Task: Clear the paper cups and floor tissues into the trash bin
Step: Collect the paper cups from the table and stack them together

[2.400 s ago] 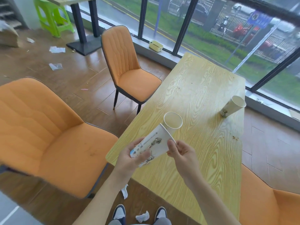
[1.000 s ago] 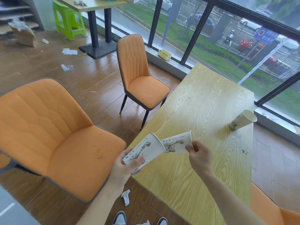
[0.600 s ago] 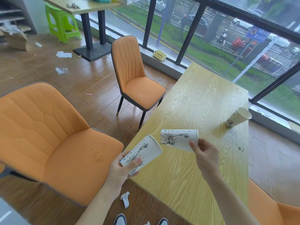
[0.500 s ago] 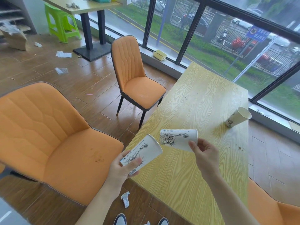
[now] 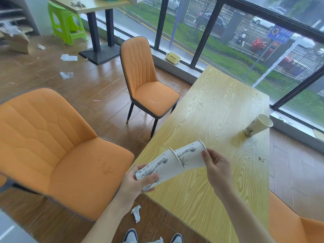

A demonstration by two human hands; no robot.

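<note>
My left hand point(image 5: 135, 181) grips a printed white paper cup point(image 5: 161, 168) by its base, mouth pointing up and right. My right hand point(image 5: 216, 168) holds a second paper cup point(image 5: 190, 155) by its rim side, its bottom pushed partly into the first cup's mouth. Both are above the near corner of the yellow wooden table point(image 5: 219, 137). A third paper cup point(image 5: 259, 124) stands at the table's right edge. A crumpled tissue point(image 5: 136, 213) lies on the floor by my feet, and another tissue point(image 5: 157, 240) at the bottom edge. No trash bin is in view.
An orange chair point(image 5: 57, 148) stands close on my left, a second orange chair point(image 5: 147, 81) farther along the table, a third point(image 5: 296, 227) at the right. Scraps of paper point(image 5: 68, 57) and plastic point(image 5: 66, 75) litter the wooden floor near a far table and green stool point(image 5: 65, 23).
My right hand has turned its cup and brought it left, so its bottom now enters the mouth of the cup in my left hand. Before, the two cups were apart.
</note>
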